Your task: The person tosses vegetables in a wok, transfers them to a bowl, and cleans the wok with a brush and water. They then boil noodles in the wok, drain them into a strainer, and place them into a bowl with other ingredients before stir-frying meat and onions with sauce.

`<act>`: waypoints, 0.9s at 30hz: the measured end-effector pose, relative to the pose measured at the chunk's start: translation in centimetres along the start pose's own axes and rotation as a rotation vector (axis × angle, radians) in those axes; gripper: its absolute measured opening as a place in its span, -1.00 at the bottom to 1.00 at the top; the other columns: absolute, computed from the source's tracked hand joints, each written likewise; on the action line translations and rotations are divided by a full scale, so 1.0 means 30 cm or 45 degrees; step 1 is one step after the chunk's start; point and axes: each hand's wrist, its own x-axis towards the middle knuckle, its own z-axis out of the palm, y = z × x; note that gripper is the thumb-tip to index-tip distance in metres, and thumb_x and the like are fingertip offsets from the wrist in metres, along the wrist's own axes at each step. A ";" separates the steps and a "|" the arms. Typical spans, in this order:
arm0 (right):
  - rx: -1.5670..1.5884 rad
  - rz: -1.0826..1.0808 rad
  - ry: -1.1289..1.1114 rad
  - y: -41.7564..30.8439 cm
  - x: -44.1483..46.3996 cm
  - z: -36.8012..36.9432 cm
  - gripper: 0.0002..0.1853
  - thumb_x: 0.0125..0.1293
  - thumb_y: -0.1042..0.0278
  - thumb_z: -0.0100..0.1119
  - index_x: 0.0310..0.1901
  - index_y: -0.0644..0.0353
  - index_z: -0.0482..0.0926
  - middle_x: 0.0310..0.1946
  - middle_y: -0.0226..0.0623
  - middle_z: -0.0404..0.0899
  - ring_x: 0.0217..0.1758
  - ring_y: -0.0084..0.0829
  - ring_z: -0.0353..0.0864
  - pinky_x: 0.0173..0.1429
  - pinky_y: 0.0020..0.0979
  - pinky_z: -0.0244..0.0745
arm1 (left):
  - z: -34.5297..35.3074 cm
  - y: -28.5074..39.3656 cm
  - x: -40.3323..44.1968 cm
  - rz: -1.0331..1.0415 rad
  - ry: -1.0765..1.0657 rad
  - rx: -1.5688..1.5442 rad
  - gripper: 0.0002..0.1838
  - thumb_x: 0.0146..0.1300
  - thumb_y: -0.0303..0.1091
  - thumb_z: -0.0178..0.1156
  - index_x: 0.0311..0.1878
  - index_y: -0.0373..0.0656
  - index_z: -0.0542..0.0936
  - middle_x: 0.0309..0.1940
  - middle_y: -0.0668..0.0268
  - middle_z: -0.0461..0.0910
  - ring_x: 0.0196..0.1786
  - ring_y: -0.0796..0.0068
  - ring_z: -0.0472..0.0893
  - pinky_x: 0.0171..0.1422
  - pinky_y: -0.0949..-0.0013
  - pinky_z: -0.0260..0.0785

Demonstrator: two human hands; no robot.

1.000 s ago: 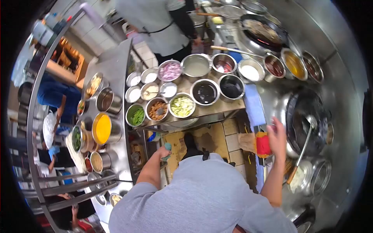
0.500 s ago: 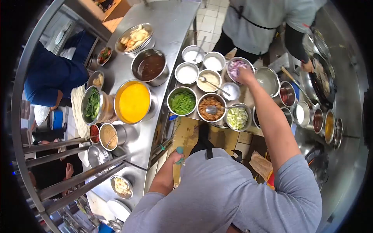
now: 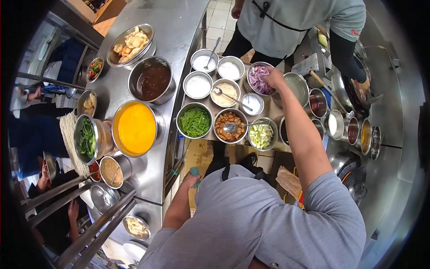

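Observation:
My left hand is wrapped round a green cloth, low in front of my body. My right arm reaches forward, and my right hand is in a metal bowl of sliced purple onion, its fingers closed at the onion's edge. Around that bowl stand bowls of white powder, cream-coloured powder with a spoon, green beans, browned cubes with a spoon and chopped pale-green vegetable.
A steel counter at left holds a pot of orange liquid, brown sauce and fried pieces. A co-worker stands ahead near a wok. Metal rails cross the lower left.
My view has turned slightly right. My right hand stays at the onion bowl, fingers now more visible among the slices. A second ago it was empty over the stove side. My left hand keeps the cloth.

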 end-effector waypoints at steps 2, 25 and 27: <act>0.363 0.087 0.037 0.047 0.001 0.010 -0.68 0.03 0.39 0.23 -0.12 0.18 0.51 -0.34 -0.34 0.59 -0.28 -0.48 0.53 -0.21 -0.45 0.44 | -0.030 0.119 -0.054 -0.077 -0.001 0.100 -0.46 -0.06 -0.16 0.20 -0.02 -0.30 0.46 -0.15 0.12 0.56 -0.12 0.24 0.56 -0.04 0.29 0.38; 1.546 0.110 1.589 0.756 -1.554 -0.792 -0.83 0.12 0.38 0.26 -0.25 0.09 0.49 -0.43 -0.37 0.55 -0.46 -0.54 0.55 -0.51 -0.50 0.44 | 0.079 0.432 0.154 0.038 -0.153 0.936 -0.51 -0.01 -0.20 0.21 -0.01 -0.24 0.45 -0.30 0.18 0.55 -0.47 0.36 0.55 -0.53 0.24 0.38; 0.676 0.902 1.653 0.900 -1.733 -0.844 -0.81 0.08 0.34 0.26 -0.26 0.14 0.52 -0.36 -0.27 0.59 -0.32 -0.46 0.60 -0.31 -0.44 0.49 | 0.130 0.464 0.168 0.016 -0.254 0.741 -0.59 0.00 -0.21 0.21 -0.10 -0.24 0.50 -0.36 0.21 0.56 -0.44 0.35 0.56 -0.46 0.22 0.39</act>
